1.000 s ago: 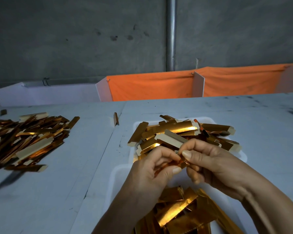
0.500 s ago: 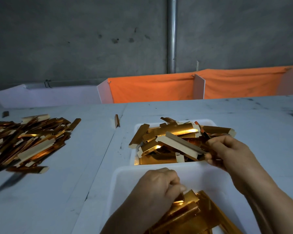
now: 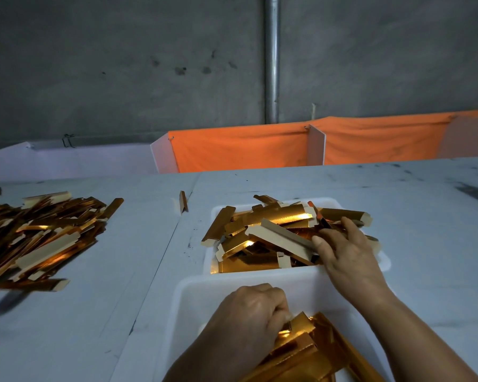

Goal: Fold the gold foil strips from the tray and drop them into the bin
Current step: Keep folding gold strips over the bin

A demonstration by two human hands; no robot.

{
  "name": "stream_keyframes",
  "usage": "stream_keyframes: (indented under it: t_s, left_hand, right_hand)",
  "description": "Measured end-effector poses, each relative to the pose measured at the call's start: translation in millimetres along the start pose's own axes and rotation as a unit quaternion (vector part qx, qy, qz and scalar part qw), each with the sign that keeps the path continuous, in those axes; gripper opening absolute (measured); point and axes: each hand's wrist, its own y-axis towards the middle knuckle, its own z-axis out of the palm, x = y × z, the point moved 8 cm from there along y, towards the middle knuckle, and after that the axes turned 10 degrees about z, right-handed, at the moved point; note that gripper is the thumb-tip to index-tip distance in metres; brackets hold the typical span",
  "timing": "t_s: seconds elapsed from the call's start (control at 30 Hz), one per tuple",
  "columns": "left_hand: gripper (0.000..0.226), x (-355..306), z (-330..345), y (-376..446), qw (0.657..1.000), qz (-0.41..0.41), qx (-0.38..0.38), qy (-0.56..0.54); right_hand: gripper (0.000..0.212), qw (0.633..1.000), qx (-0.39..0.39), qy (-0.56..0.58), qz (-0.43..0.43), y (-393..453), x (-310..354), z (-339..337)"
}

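Observation:
A white tray [image 3: 381, 264] further back holds a heap of gold foil strips [image 3: 273, 224], some showing cream backs. My right hand [image 3: 348, 257] reaches into the tray from the right. Its fingers lie spread on the heap, and the thumb touches the end of a cream-backed strip [image 3: 282, 238]. Nearer me stands the white bin [image 3: 204, 296] with folded gold strips [image 3: 312, 354] piled in its right half. My left hand [image 3: 249, 315] is down inside the bin, fingers curled and pinching a folded strip [image 3: 298, 325] on top of that pile.
A large loose pile of gold strips [image 3: 39, 238] lies on the grey table [image 3: 108, 312] at the left. One single strip [image 3: 183, 201] sits between that pile and the tray. Orange cloth partitions [image 3: 240, 150] and a concrete wall stand behind the table.
My hands parted from folding a strip together. The left hand went down into the bin with the folded strip. The right hand reached out to the tray and spread over the heap.

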Motion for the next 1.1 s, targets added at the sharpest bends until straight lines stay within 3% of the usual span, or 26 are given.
stream_keyframes:
  t_s: [0.17,0.37,0.47,0.53,0.6,0.7,0.73,0.8,0.87,1.0,1.1]
  left_hand:
    - [0.028,-3.3,2.4,1.5,1.0,0.003,0.014,0.015]
    - [0.028,-8.1,2.7,2.9,0.999,0.016,0.021,0.034]
    - [0.027,-7.8,-2.1,2.8,0.999,0.009,0.006,0.043]
    - [0.03,-7.5,-10.7,1.9,0.998,0.011,-0.037,0.056]
    - [0.035,-6.9,-23.9,-2.0,0.992,0.011,-0.116,0.053]
    - [0.038,-10.5,-47.4,-12.0,0.964,0.014,-0.261,0.055]
    - [0.04,-11.9,-54.3,-16.2,0.947,0.021,-0.312,0.077]
    - [0.044,-13.5,-62.5,-23.4,0.916,0.022,-0.385,0.114]
    - [0.043,-13.5,-64.9,-25.4,0.906,0.014,-0.408,0.115]
    - [0.016,-7.8,-71.3,-34.6,0.896,-0.032,-0.443,0.03]
    - [0.032,11.5,-70.1,-41.8,0.879,-0.124,-0.457,-0.046]
  right_hand:
    - [0.055,0.993,0.039,-0.104,-0.026,4.7,1.6,13.2]
    - [0.056,0.99,0.041,-0.127,-0.034,9.4,8.7,20.5]
    - [0.039,0.997,-0.056,0.04,-0.028,10.0,9.7,-6.2]
    - [0.027,0.969,-0.158,0.189,-0.013,6.5,-0.3,-37.3]
    - [0.027,0.924,-0.202,0.324,0.021,1.0,-13.5,-59.1]
    - [0.038,0.835,-0.096,0.539,0.055,1.8,-14.8,-59.0]
    - [0.039,0.829,-0.037,0.555,0.057,0.5,-6.8,-53.4]
    - [0.037,0.851,0.066,0.519,0.035,-5.6,12.2,-41.6]
    - [0.034,0.873,0.115,0.474,0.008,-13.2,25.1,-34.3]
    - [0.031,0.932,0.051,0.359,-0.024,-17.2,26.5,-37.6]
    - [0.031,0.953,0.0,0.303,-0.024,-18.4,25.9,-43.0]
